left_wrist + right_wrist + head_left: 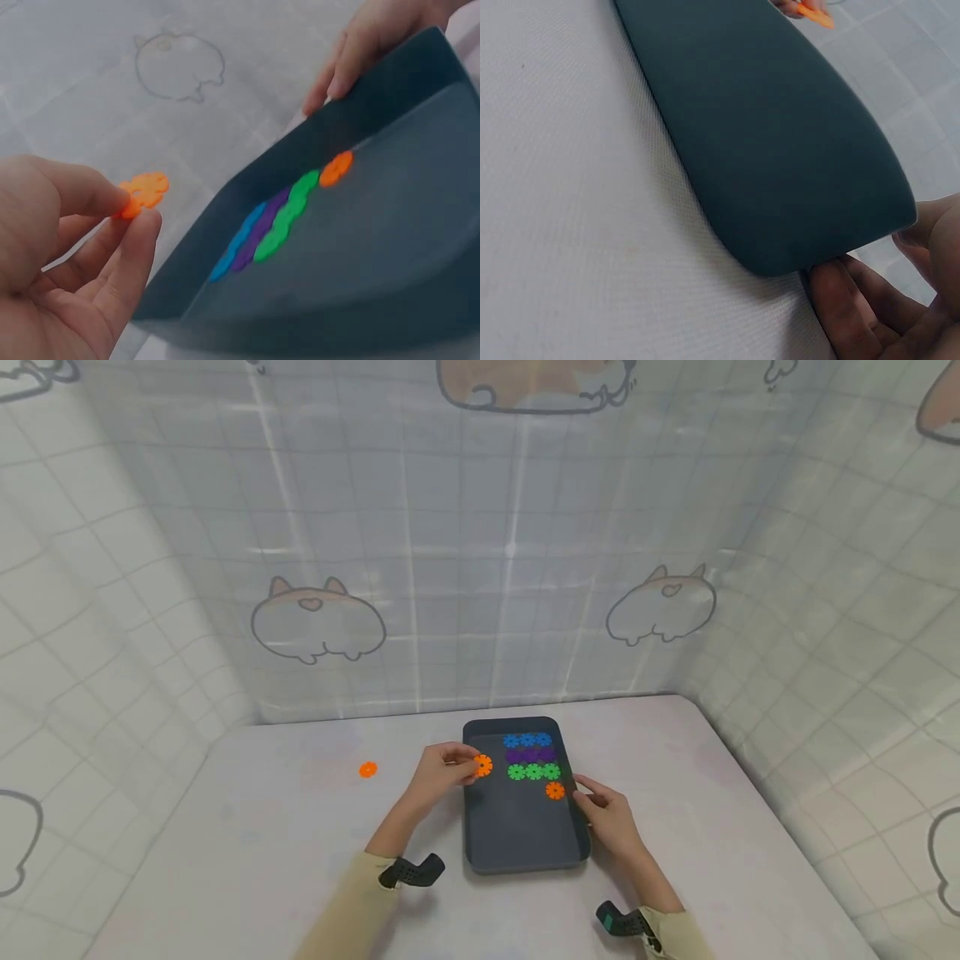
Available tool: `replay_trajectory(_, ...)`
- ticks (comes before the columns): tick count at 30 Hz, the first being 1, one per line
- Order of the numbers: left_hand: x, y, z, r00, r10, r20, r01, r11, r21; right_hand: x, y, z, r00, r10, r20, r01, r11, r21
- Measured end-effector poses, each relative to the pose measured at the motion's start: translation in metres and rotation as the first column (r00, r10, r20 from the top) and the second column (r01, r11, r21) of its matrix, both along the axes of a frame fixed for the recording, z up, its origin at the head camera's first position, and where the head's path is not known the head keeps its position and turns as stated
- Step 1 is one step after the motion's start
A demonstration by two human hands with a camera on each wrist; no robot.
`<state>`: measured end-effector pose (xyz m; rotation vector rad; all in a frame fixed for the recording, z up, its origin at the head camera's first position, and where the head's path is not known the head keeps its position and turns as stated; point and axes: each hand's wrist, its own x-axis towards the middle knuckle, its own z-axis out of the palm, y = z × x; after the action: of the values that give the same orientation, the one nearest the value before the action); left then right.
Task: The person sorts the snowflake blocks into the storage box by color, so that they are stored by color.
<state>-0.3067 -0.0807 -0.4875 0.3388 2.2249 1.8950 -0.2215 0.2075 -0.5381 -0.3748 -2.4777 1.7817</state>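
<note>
My left hand pinches an orange notched plastic disc between thumb and fingertips, above the left side of a dark grey tray. At the tray's right side, my right hand grips the wall; in the right wrist view its fingers press the outside below the rim. Inside the tray lie rows of similar discs: blue discs at the back, purple discs, then green discs. A single orange disc sits in front of the green row, near the right wall.
Another orange disc lies on the white table, left of the tray. Behind the table hangs a pale gridded curtain with cartoon animals, and similar sheets stand at both sides.
</note>
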Motion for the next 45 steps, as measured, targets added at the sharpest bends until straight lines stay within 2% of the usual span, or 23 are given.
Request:
replay_trajectory(5,0.004,0.019,0.003,0.999,-0.031,-0.013,0.031,1.000,-0.001,0.000,0.000,0.001,1.000,0.005,-0.007,-0.005,1.000,0.006)
replay_trajectory(10,0.005,0.038,0.002,0.997,-0.068,-0.034,0.067,0.998,-0.021,0.000,0.000,0.001,1.000,0.006,-0.007,-0.006,1.000,-0.006)
replay_trajectory(21,0.003,0.072,-0.006,0.997,-0.075,0.036,0.076,0.997,-0.006,0.000,0.001,0.002,1.000,0.002,-0.003,-0.002,1.000,-0.018)
replay_trajectory(24,0.003,0.077,-0.008,0.996,-0.071,0.056,0.072,0.997,-0.011,-0.001,0.001,0.002,1.000,-0.001,0.002,0.001,1.000,-0.020)
replay_trajectory(34,0.002,0.094,-0.023,0.991,-0.024,0.129,0.029,0.999,-0.038,-0.002,0.000,0.002,1.000,-0.002,-0.004,0.001,1.000,-0.026)
replay_trajectory(45,0.002,0.096,-0.032,0.991,-0.013,0.130,0.023,0.997,-0.079,-0.001,0.000,0.001,1.000,-0.001,0.002,0.001,1.000,-0.016)
